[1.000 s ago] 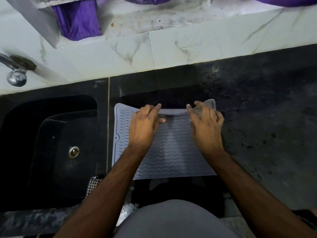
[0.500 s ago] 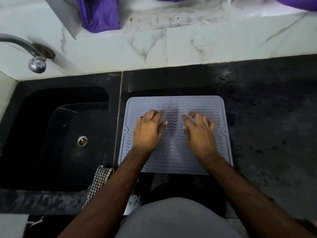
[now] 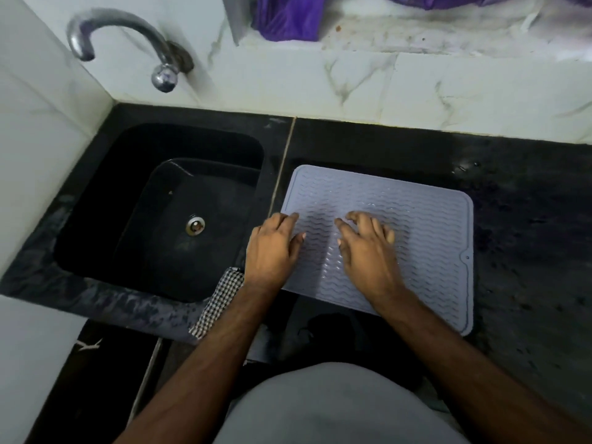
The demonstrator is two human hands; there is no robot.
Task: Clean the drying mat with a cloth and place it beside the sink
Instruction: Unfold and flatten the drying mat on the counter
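Drying mat (image 3: 426, 238) lies flat and fully unrolled on the dark table (image 3: 528, 235), just right of the black sink (image 3: 153, 213), its left edge close to the seam line between sink slab and table. Mat is pale grey-blue with wavy ridges and a small tab with a hole on its right edge. Its near edge sits close to the table front, partly hidden by the forearms

Left hand (image 3: 272, 248) rests palm down at the mat's left edge, fingers loosely extended and lying over the edge, nothing gripped. Right hand (image 3: 368, 248) is palm down on the mat near its middle, fingers spread a little and slightly bent, nothing pinched. Both hands are empty and flat against the ridged surface, apart from each other with a bare strip of mat between

Checkered cloth (image 3: 221, 299) hangs over the front rim of the table, between the sink's near right corner and the left forearm, touching or nearly touching the wrist; cannot tell which. Neither hand holds it

Sink is empty apart from a metal drain (image 3: 195, 225). Curved metal tap (image 3: 128, 36) comes out of the marble-look wall behind it. Purple fabric (image 3: 288, 17) sits on the white ledge above the wall tiles. Some wet spots on the table past the mat's far right corner
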